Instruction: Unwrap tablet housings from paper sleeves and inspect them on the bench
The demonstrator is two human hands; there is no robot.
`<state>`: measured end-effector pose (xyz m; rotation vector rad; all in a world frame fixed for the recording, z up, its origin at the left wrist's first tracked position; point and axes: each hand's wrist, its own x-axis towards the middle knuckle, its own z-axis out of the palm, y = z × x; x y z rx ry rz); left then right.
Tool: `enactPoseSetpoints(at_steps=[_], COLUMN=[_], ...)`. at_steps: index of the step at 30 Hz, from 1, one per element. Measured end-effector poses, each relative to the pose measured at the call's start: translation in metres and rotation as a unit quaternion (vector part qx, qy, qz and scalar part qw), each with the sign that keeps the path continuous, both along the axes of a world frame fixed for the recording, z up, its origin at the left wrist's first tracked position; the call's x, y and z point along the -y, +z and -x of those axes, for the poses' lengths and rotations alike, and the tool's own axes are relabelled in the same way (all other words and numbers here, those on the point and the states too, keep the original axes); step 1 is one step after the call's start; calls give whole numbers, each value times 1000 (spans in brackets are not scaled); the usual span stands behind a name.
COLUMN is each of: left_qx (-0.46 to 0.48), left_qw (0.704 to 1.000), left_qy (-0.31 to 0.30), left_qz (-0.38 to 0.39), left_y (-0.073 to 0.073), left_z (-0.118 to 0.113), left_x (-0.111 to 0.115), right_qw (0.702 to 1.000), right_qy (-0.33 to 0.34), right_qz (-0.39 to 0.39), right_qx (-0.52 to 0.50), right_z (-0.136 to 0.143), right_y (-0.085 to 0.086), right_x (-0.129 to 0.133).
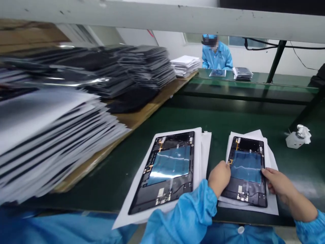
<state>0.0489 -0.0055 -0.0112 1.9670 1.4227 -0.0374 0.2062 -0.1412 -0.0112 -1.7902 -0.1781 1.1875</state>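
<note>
A black tablet housing [245, 169] with a blue film over its middle lies on white paper sheets [273, 203] at the right front. My left hand [220, 178] is closed at its left edge, fingertips partly hidden. On the opposite edge, my right hand [278, 183] pinches the housing between thumb and curled fingers. To the left, a second tablet housing [165, 169], also with blue film and bare inner parts, rests on its own white sheets [200, 159]. Neither hand touches that second one.
Tall stacks of white sheets with dark layers [63, 142] and dark flat pieces [147, 64] fill a wooden board [144, 115] on the left. A white pump bottle [296, 139] stands right on the green table [142, 152]. A co-worker [220, 56] sits beyond; a shelf beam [162, 17] crosses above.
</note>
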Motion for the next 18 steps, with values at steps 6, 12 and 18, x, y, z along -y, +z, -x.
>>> enactPoseSetpoints(at_steps=[6, 12, 18], left_qx=[44, 73, 198], left_qw=[993, 981, 957], left_qy=[106, 175, 212], left_qz=[28, 29, 20], left_y=[17, -4, 17], left_z=[7, 6, 20], left_x=[-2, 1, -4], right_qw=[998, 996, 987], right_qy=[1, -24, -107], right_qz=[-22, -45, -58], right_qx=[-66, -71, -102], right_z=[12, 24, 36], right_y=[0, -6, 5], right_x=[-1, 5, 11])
